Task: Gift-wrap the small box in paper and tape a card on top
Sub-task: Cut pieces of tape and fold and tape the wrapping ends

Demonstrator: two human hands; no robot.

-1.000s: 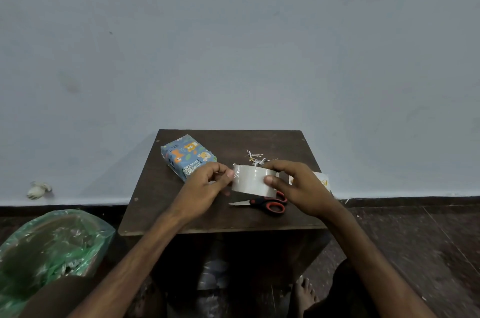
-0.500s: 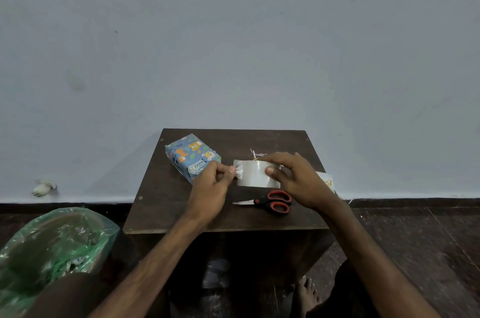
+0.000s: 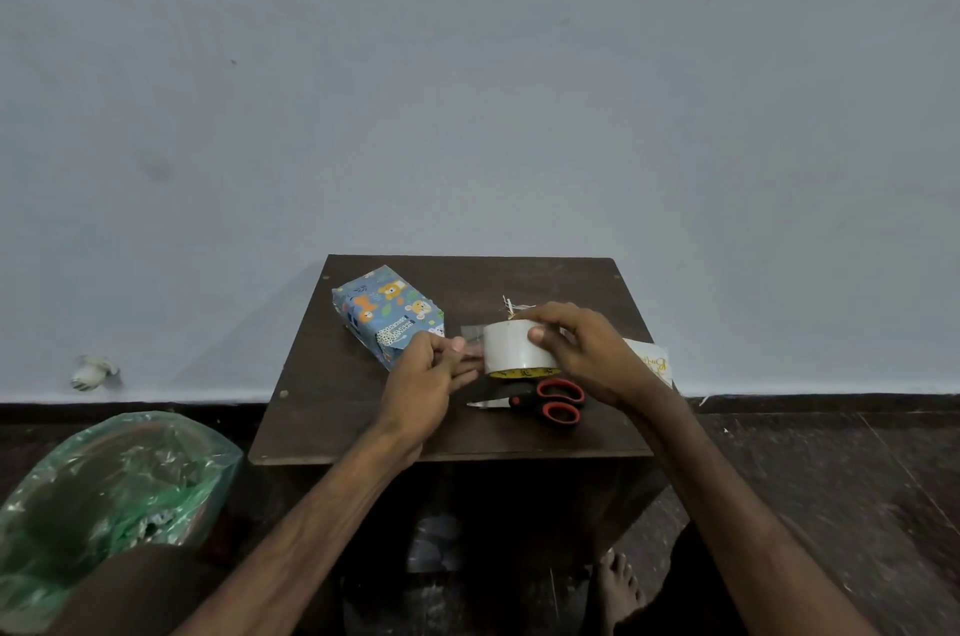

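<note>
Tape roll [image 3: 514,349], clasped by right grip [image 3: 587,354]; left grip [image 3: 421,375] pinching what appears its drawn-out clear end [image 3: 471,335]; wrapped box [image 3: 387,315] just beyond left grip, scissors [image 3: 545,401] near right grip.

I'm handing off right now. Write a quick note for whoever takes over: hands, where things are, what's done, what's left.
Left hand: pinches the tape's free end, a short strip pulled out.
Right hand: grips the tape roll over the table.
Box: wrapped, on the table's far left.
Scissors lie just nearer than the roll; card at the right edge, partly behind the right hand.
Done: wrapping. Left: cut a strip, tape the card on top.
</note>
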